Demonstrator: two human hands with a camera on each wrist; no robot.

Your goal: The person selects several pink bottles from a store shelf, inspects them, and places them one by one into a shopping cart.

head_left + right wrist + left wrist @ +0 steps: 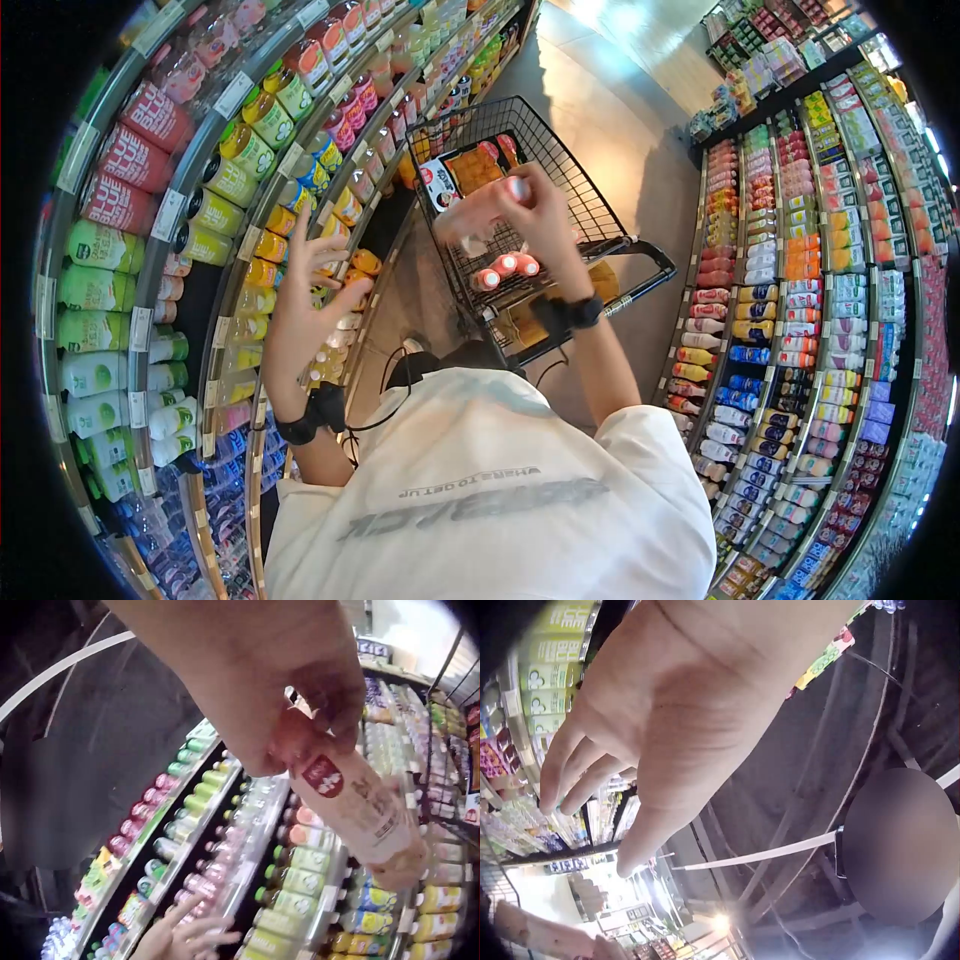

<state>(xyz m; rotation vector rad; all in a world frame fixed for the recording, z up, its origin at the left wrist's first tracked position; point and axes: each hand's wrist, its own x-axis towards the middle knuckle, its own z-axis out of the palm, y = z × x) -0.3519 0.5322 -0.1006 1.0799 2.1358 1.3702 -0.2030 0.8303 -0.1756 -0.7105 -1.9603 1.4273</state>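
Observation:
My right hand [540, 215] pinches a pale pink bottle [360, 810] by its cap end, above the cart; the bottle lies tilted and is blurred in the head view. The right wrist view shows the thumb and fingers of the right hand [277, 697] round its neck. My left hand [310, 300] is raised beside the left shelf with its fingers spread, holding nothing; in the left wrist view the left hand [652, 727] is empty too. Several bottles with red-and-white caps [506, 267] stand in the black wire cart [590, 190], near a packaged food tray [475, 172].
Shelves of bottled drinks [240, 165] curve along the left side, close to the left hand. More shelves with bottles and packs [755, 300] line the right. The cart's handle [655, 270] faces the body, and grey floor [640, 130] lies beyond the cart.

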